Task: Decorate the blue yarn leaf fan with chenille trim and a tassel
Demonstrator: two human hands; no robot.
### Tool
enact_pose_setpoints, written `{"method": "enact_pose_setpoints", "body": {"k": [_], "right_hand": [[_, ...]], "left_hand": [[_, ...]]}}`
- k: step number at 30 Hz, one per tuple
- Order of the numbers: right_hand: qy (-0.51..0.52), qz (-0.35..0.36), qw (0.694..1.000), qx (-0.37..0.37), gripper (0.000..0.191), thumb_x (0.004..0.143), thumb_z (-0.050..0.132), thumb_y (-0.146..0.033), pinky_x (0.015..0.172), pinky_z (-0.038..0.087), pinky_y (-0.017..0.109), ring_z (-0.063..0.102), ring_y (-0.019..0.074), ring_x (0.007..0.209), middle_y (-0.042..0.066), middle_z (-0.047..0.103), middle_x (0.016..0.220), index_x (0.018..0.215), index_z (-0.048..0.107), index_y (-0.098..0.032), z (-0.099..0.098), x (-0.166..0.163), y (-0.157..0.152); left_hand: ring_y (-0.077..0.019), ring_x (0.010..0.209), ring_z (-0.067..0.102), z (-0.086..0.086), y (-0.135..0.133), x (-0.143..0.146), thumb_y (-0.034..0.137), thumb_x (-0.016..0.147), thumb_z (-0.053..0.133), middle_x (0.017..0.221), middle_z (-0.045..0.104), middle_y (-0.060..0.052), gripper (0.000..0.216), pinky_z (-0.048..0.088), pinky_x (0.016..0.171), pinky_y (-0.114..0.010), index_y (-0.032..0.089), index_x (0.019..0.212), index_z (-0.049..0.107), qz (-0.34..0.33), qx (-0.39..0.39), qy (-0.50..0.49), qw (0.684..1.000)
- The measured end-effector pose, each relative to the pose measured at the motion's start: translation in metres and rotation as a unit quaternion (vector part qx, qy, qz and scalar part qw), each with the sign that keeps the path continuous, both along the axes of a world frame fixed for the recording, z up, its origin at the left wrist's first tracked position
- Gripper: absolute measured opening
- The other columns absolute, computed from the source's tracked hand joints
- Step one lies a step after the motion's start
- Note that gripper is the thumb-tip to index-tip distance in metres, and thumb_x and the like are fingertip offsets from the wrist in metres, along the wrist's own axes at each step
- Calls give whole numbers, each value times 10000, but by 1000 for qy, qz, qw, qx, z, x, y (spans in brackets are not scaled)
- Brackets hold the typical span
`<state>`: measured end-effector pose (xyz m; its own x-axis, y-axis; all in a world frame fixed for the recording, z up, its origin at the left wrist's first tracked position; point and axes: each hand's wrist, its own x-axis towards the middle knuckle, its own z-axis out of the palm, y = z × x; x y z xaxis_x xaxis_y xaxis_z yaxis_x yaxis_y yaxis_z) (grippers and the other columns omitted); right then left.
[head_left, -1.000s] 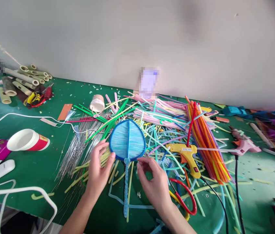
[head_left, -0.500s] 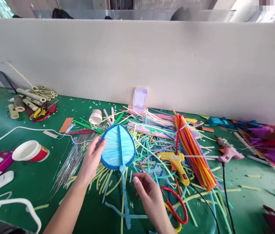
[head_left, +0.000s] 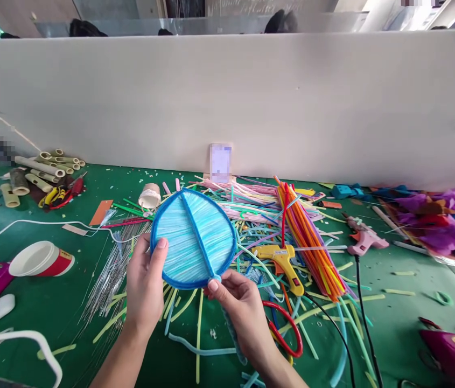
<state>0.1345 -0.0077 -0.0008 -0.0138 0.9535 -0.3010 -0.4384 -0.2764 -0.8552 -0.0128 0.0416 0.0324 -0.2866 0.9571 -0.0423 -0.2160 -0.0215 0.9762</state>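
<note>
A leaf-shaped blue hand fan (head_left: 187, 242), with a darker blue fuzzy rim and centre rib, is held up between my hands. My left hand (head_left: 146, 280) grips its left edge, thumb on the front face. At the base, where the rib meets the handle, my right hand (head_left: 237, 302) pinches the fan between thumb and fingers. The fuzzy light-blue handle (head_left: 233, 337) hangs down, partly hidden behind my right hand. Red-handled scissors (head_left: 298, 334) lie just right of that hand, their blades mostly covered. Behind the fan spreads a heap of coloured pipe cleaners (head_left: 247, 207).
A yellow glue gun (head_left: 287, 264) and a pink glue gun (head_left: 366, 237) lie to the right, cords trailing forward. An orange pipe-cleaner bundle (head_left: 310, 242) sits between them. At left are a paper cup (head_left: 41, 258), bamboo pieces (head_left: 49, 167) and a white cable (head_left: 49, 222).
My right hand has moved up and taken hold of the fan's base. The fan has come nearer and tilted, its rib now slanting. The view has shifted slightly.
</note>
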Motion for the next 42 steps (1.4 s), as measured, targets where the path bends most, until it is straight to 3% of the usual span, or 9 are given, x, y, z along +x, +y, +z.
{"method": "enact_pose_setpoints", "body": {"k": [6,10,19,23,29,35,42], "right_hand": [[44,10,999,8,346,731,833,-455,721,486,260,594,135,682,-10,648,682,721,613,-189,3,1,-1],[55,5,998,12,332,740,836,-429,724,491,255,600,129,681,-15,648,674,710,610,-187,0,2,-1],[38,2,999,33,352,707,845,-483,746,515,297,656,175,713,13,689,705,722,640,-197,-5,3,-1],[47,0,998,50,446,825,667,-644,826,531,361,684,204,753,39,708,756,818,672,-199,-5,5,-4],[-1,14,1000,23,371,735,807,-530,736,527,298,669,181,722,21,700,706,748,657,-191,-2,4,0],[-2,-13,1000,26,349,768,797,-486,673,512,266,642,150,660,10,686,652,702,641,-181,-2,3,0],[-8,1,999,36,362,761,796,-511,699,523,289,669,175,680,26,705,673,693,650,-186,-2,6,1]], "left_hand": [[-263,1066,708,-5,0,8,426,886,673,1162,735,-68,480,540,993,-399,248,1327,605,-10,5,-85,996],[-280,1082,707,-7,-2,13,421,881,688,1187,732,-83,565,541,1005,-424,250,1403,555,2,5,-89,996],[-294,1178,659,-6,0,15,435,883,682,1188,732,-80,499,552,1001,-416,245,1339,612,28,-6,-78,997],[-279,1207,642,-6,3,16,492,916,620,1201,727,-65,477,549,1006,-394,279,1343,609,57,-12,-58,997],[-277,1138,678,-8,0,21,472,918,622,1208,722,-74,507,568,968,-386,273,1382,573,73,2,-38,997],[-282,1144,671,-9,-6,24,474,904,641,1203,719,-81,529,588,928,-371,262,1384,571,86,6,-38,996],[-291,1130,678,-10,-5,24,494,929,590,1222,713,-89,563,569,962,-405,262,1438,520,85,18,-11,996]]}}
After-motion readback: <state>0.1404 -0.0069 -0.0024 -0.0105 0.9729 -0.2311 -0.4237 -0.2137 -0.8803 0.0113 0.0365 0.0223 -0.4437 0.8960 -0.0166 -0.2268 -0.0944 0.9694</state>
